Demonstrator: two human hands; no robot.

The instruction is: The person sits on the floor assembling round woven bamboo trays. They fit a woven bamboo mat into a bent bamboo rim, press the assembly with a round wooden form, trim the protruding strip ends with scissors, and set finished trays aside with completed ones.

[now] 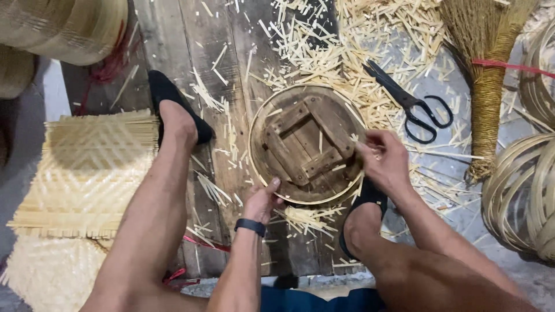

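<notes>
Going left to right: at 9 o'clock there's a stack of woven bamboo mats (87, 173), pale and flat, with a stacked bamboo basket (69, 26) up at 11 o'clock; a foot in a black flat shoe (173, 107) rests on the dark wooden board (208, 52) just beside the mats.

Dead centre sits the round wooden mould (305, 143), crossed battens on top, with a thin bamboo strip hoop (252, 124) wrapped around its rim. The left hand (261, 201), black wristband on, is at the mould's 7 o'clock; thumb and fingers pinched down on the hoop against the rim, nearly closed. The right hand (384, 159) is at 3 o'clock; fingers curled in tight on the strip's end there, though exactly how much it's got hold of I can't tell.

My take on doing this bit well: keep the strip snug against the mould all round, both pinches firm, so the overlap doesn't spring open; the other foot bracing at 5 o'clock helps.

Further right: black scissors (413, 104) at 2 o'clock among bamboo offcuts (347, 40); a straw broom (485, 86); coiled bamboo hoops (520, 196) at 3 o'clock.
</notes>
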